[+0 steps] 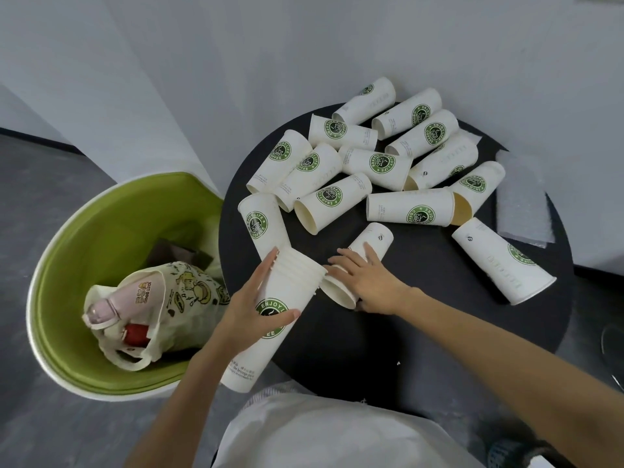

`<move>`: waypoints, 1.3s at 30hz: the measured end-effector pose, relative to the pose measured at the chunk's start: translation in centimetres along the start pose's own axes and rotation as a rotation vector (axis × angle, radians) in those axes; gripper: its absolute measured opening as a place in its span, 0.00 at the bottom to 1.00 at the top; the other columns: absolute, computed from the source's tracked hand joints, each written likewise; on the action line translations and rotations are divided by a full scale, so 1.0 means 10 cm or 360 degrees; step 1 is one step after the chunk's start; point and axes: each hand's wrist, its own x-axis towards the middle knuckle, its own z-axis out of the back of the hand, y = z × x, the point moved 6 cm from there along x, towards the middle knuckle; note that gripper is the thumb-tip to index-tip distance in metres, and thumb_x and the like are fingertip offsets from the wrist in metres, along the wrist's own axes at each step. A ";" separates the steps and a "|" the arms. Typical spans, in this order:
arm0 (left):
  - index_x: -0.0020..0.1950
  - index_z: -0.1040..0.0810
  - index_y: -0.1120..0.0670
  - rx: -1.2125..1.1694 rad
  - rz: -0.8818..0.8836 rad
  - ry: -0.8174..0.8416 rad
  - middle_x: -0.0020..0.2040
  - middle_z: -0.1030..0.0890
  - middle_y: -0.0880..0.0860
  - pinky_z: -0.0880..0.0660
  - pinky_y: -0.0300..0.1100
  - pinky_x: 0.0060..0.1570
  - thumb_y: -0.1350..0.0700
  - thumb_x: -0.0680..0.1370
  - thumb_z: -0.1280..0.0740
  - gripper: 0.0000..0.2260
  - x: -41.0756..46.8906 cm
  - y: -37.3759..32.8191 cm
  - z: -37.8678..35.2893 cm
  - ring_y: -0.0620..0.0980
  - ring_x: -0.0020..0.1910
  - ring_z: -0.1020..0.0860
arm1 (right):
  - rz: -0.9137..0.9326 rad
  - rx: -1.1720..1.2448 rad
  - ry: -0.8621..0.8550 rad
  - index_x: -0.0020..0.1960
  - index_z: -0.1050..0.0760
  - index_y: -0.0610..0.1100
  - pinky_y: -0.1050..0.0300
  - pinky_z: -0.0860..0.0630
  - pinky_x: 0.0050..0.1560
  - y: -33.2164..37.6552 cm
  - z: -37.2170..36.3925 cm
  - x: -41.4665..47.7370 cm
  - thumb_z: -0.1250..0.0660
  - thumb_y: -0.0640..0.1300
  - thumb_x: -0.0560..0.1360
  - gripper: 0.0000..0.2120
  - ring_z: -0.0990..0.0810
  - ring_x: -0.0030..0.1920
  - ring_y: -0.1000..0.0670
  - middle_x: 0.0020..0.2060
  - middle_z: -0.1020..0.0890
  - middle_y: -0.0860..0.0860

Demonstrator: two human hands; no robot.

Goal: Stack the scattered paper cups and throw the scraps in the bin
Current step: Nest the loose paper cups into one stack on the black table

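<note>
Several white paper cups with green coffee logos lie scattered on a round black table (422, 332). My left hand (251, 309) holds a stack of nested cups (287, 288) at the table's left edge, with the stack's rims pointing up toward the table's middle. My right hand (366, 280) lies over a single cup (369, 241) on its side just right of the stack, fingers curled round it. Another loose cup (261, 221) lies right behind the stack. A piece of white foam wrap (521, 201) rests at the table's right edge.
A green-lined bin (111, 231) with a white rim stands on the floor left of the table. It holds a printed cloth bag (175, 298) and dark scraps. Grey walls stand behind the table. My white-clothed lap fills the bottom centre.
</note>
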 end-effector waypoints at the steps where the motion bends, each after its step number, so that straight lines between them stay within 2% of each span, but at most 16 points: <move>1: 0.75 0.47 0.31 0.0011 -0.0006 0.0001 0.73 0.37 0.34 0.34 0.51 0.72 0.53 0.68 0.21 0.47 0.00 0.00 0.00 0.38 0.73 0.36 | 0.0016 0.0016 -0.0049 0.76 0.48 0.49 0.34 0.53 0.70 0.00 0.01 0.00 0.27 0.47 0.67 0.44 0.50 0.76 0.44 0.74 0.41 0.46; 6: 0.75 0.47 0.32 0.0010 -0.0005 -0.0009 0.73 0.36 0.34 0.34 0.46 0.72 0.54 0.69 0.21 0.47 -0.01 0.02 0.02 0.35 0.71 0.35 | -0.0047 0.0214 -0.0162 0.74 0.45 0.52 0.37 0.54 0.71 -0.07 0.03 -0.01 0.28 0.53 0.69 0.40 0.46 0.75 0.47 0.69 0.36 0.49; 10: 0.76 0.47 0.33 -0.0003 -0.0013 0.0010 0.71 0.37 0.31 0.34 0.46 0.72 0.55 0.69 0.21 0.47 0.01 0.03 0.02 0.35 0.71 0.35 | -0.0127 0.0378 -0.0254 0.73 0.42 0.52 0.37 0.54 0.72 -0.11 0.06 -0.02 0.28 0.53 0.66 0.40 0.37 0.70 0.49 0.64 0.34 0.51; 17: 0.76 0.46 0.34 0.0015 -0.0005 0.0035 0.67 0.36 0.26 0.32 0.45 0.70 0.56 0.69 0.21 0.46 0.03 0.04 0.03 0.32 0.68 0.32 | -0.0391 0.0801 -0.0565 0.70 0.39 0.50 0.44 0.48 0.73 -0.26 0.27 -0.14 0.26 0.54 0.63 0.39 0.33 0.66 0.50 0.65 0.31 0.54; 20: 0.76 0.46 0.33 0.0032 -0.0028 0.0045 0.71 0.37 0.30 0.35 0.47 0.73 0.56 0.69 0.21 0.47 0.05 0.02 0.04 0.36 0.72 0.36 | -0.0549 0.1024 -0.0776 0.68 0.37 0.49 0.43 0.39 0.69 -0.37 0.46 -0.22 0.24 0.54 0.61 0.40 0.29 0.63 0.52 0.62 0.28 0.55; 22: 0.76 0.47 0.32 0.0037 -0.0031 0.0065 0.73 0.37 0.32 0.35 0.48 0.73 0.55 0.69 0.21 0.47 0.07 0.01 0.03 0.37 0.73 0.37 | -0.0641 0.1211 -0.0932 0.68 0.37 0.48 0.49 0.34 0.67 -0.42 0.59 -0.28 0.22 0.52 0.60 0.42 0.29 0.61 0.54 0.61 0.27 0.56; 25: 0.76 0.49 0.32 0.0067 -0.0053 0.0120 0.75 0.38 0.37 0.35 0.51 0.73 0.51 0.67 0.21 0.48 0.11 -0.02 0.00 0.41 0.74 0.37 | -0.0737 0.1582 -0.1133 0.73 0.43 0.51 0.67 0.37 0.64 -0.48 0.77 -0.38 0.21 0.48 0.63 0.45 0.34 0.64 0.62 0.66 0.31 0.60; 26: 0.76 0.49 0.32 0.0095 -0.0072 0.0137 0.75 0.39 0.36 0.35 0.50 0.73 0.50 0.67 0.21 0.48 0.11 -0.03 -0.01 0.39 0.74 0.37 | -0.0746 0.1700 -0.1234 0.73 0.43 0.52 0.68 0.36 0.64 -0.50 0.82 -0.41 0.22 0.48 0.64 0.45 0.34 0.64 0.63 0.66 0.32 0.61; 29: 0.75 0.49 0.33 0.0188 -0.0114 0.0184 0.71 0.43 0.27 0.40 0.42 0.73 0.54 0.68 0.21 0.47 0.13 -0.07 -0.05 0.24 0.69 0.44 | -0.0831 0.2008 -0.1541 0.72 0.41 0.53 0.58 0.30 0.65 -0.58 0.94 -0.49 0.23 0.49 0.65 0.42 0.31 0.66 0.60 0.65 0.31 0.63; 30: 0.75 0.49 0.34 0.0213 -0.0119 0.0201 0.70 0.44 0.25 0.42 0.41 0.73 0.53 0.68 0.21 0.47 0.14 -0.08 -0.07 0.21 0.68 0.45 | -0.0853 0.2126 -0.1625 0.72 0.40 0.52 0.58 0.28 0.64 -0.60 0.98 -0.52 0.24 0.48 0.65 0.40 0.30 0.65 0.59 0.65 0.31 0.62; 32: 0.75 0.49 0.32 0.0259 -0.0129 0.0225 0.70 0.44 0.23 0.42 0.44 0.74 0.47 0.66 0.22 0.48 0.15 -0.10 -0.10 0.25 0.70 0.45 | -0.0879 0.2425 -0.1759 0.71 0.38 0.49 0.62 0.25 0.58 -0.60 1.01 -0.55 0.25 0.45 0.68 0.36 0.27 0.62 0.57 0.64 0.28 0.57; 34: 0.74 0.50 0.29 0.0261 -0.0106 0.0246 0.71 0.40 0.27 0.39 0.49 0.73 0.41 0.63 0.25 0.47 0.16 -0.13 -0.12 0.34 0.72 0.40 | -0.0914 0.2726 -0.1819 0.69 0.36 0.49 0.61 0.23 0.55 -0.58 0.97 -0.54 0.25 0.44 0.69 0.33 0.24 0.60 0.56 0.62 0.25 0.53; 36: 0.73 0.50 0.27 0.0250 -0.0089 0.0252 0.71 0.38 0.30 0.36 0.55 0.72 0.40 0.62 0.25 0.47 0.18 -0.14 -0.15 0.40 0.72 0.37 | -0.0985 0.2979 -0.1809 0.67 0.33 0.51 0.52 0.23 0.59 -0.57 0.87 -0.50 0.24 0.49 0.65 0.34 0.22 0.60 0.51 0.61 0.23 0.51; 39: 0.72 0.50 0.25 0.0252 -0.0125 0.0238 0.69 0.38 0.27 0.35 0.53 0.71 0.44 0.64 0.23 0.47 0.19 -0.19 -0.17 0.38 0.71 0.36 | -0.1082 0.3161 -0.1702 0.65 0.32 0.49 0.46 0.22 0.57 -0.48 0.74 -0.45 0.24 0.48 0.66 0.31 0.20 0.57 0.48 0.59 0.22 0.48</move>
